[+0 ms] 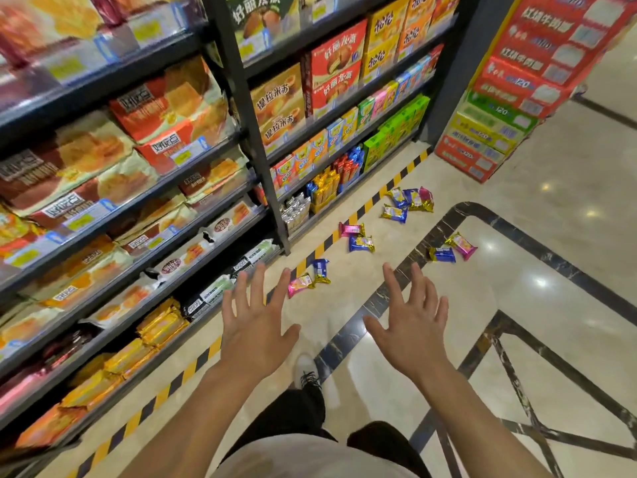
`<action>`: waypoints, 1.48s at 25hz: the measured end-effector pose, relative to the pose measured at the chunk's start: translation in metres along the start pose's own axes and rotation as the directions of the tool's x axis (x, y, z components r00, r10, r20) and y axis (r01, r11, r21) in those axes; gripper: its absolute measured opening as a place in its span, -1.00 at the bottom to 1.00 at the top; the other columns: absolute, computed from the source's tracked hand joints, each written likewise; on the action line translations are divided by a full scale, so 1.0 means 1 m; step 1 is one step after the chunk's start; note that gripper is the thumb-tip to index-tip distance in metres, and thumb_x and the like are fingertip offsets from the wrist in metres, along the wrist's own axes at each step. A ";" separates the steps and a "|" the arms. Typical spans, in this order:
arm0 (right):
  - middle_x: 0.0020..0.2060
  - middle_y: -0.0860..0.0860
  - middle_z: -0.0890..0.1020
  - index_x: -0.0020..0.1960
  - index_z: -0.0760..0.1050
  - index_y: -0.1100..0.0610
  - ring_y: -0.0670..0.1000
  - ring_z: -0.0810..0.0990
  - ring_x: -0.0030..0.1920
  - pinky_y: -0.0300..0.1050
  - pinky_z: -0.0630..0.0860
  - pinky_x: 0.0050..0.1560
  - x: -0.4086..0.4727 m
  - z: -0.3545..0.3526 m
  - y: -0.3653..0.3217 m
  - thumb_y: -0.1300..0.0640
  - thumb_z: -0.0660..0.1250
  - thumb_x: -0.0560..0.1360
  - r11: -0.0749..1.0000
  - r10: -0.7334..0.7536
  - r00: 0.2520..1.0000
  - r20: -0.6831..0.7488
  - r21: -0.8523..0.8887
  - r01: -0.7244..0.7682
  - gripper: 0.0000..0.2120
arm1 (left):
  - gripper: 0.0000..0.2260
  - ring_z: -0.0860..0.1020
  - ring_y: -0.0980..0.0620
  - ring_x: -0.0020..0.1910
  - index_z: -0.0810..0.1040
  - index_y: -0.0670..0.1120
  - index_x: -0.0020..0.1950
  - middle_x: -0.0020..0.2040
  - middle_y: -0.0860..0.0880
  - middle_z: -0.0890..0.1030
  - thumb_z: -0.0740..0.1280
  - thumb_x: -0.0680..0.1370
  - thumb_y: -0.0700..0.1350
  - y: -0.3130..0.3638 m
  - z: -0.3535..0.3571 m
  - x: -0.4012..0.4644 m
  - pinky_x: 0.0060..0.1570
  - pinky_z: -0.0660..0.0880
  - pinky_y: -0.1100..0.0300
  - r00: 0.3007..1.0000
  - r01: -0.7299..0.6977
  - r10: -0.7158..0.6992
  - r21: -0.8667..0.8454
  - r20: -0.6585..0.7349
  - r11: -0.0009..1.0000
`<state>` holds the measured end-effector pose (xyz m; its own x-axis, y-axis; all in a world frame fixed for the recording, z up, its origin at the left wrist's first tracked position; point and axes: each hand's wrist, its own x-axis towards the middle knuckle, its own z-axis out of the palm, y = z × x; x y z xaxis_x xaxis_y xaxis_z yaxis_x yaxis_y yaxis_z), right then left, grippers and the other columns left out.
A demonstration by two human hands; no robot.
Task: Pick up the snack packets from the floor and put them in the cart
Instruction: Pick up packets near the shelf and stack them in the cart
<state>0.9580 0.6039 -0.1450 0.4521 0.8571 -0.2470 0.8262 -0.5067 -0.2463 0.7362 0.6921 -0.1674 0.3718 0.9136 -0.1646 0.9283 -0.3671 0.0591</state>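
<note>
Left hand [256, 326] and right hand [412, 327] hover spread, holding nothing; snack packets [361, 238] lie scattered far ahead; shelf [241, 98] goods on the left are blurred

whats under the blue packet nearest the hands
The blue packet lies on the pale floor, its upper end over the yellow-black tape. Its lower gold end meets the pink packet; whether they overlap is unclear. What lies beneath it is hidden.
</note>
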 end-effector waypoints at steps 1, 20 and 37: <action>0.59 0.07 -0.23 0.58 -0.25 -0.22 0.21 -0.20 0.58 0.35 -0.16 0.51 0.014 0.001 -0.006 -0.40 0.03 0.46 1.000 -0.005 1.000 0.010 -0.008 0.005 -0.19 | -0.15 -0.27 -0.20 0.58 -0.33 0.23 0.57 0.63 -0.05 -0.25 0.22 0.53 0.33 -0.007 -0.001 0.014 0.48 -0.25 -0.20 1.000 -0.004 0.004 0.007 0.005 1.000; 0.60 0.06 -0.10 0.58 -0.20 -0.19 0.22 -0.07 0.58 0.30 -0.01 0.52 0.274 0.029 -0.009 -0.32 0.18 0.52 0.994 -0.071 0.982 0.173 0.096 0.055 -0.20 | -0.18 -0.31 -0.17 0.58 -0.33 0.26 0.56 0.62 -0.02 -0.25 0.23 0.56 0.26 0.045 0.046 0.235 0.41 -0.36 -0.11 0.976 0.052 -0.048 -0.014 0.213 0.999; 0.53 0.08 0.03 0.57 -0.16 -0.21 0.23 0.14 0.47 0.20 0.34 0.32 0.470 0.511 0.061 -0.24 0.24 0.53 0.982 -0.078 0.932 0.354 0.190 0.010 -0.21 | -0.03 0.14 -0.24 0.55 -0.03 0.20 0.62 0.60 -0.12 0.12 0.51 0.38 0.17 -0.040 0.523 0.374 0.41 0.23 -0.18 0.924 -0.135 0.132 -0.016 0.358 0.991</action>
<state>1.0492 0.9290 -0.7546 0.2377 0.8055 -0.5428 0.7515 -0.5066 -0.4226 0.8346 0.9576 -0.7465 0.4635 0.7338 -0.4968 0.8696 -0.4843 0.0961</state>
